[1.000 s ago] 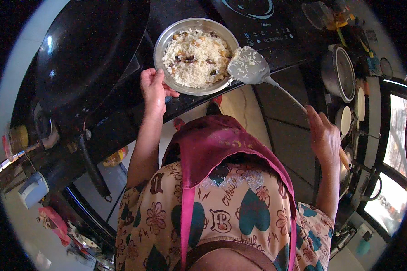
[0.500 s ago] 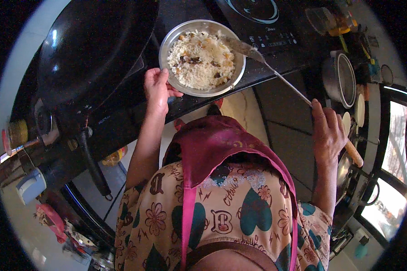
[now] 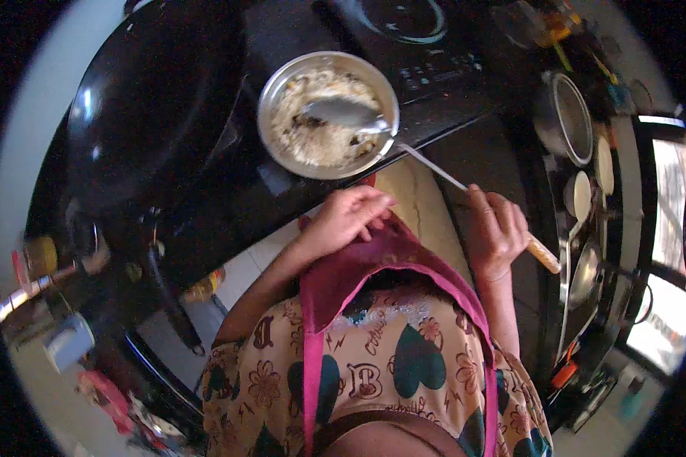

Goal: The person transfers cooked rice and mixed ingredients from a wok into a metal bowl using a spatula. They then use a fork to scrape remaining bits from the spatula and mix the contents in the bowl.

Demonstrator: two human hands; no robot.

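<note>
1. Fingers of the right hand are seen closed around the long handle of a metal spatula, right of centre in the frame; the wooden handle end is seen past the palm at the right.
2. Fingers of the left hand are loosely curled and hold nothing; they are rested on the pink cloth just below the edge of the dark surface.
3. The spatula blade is laid in the steel bowl of rice mix, at the upper centre of the frame.
4. The bowl is not steadied by either hand and sits close to the surface edge, so it could be pushed or tipped by a firm stroke, as judged.
5. Rice could also be flicked over the rim, since the handle is gripped far from the blade.
6. A large black wok is seen at the upper left, beside the bowl.
</note>
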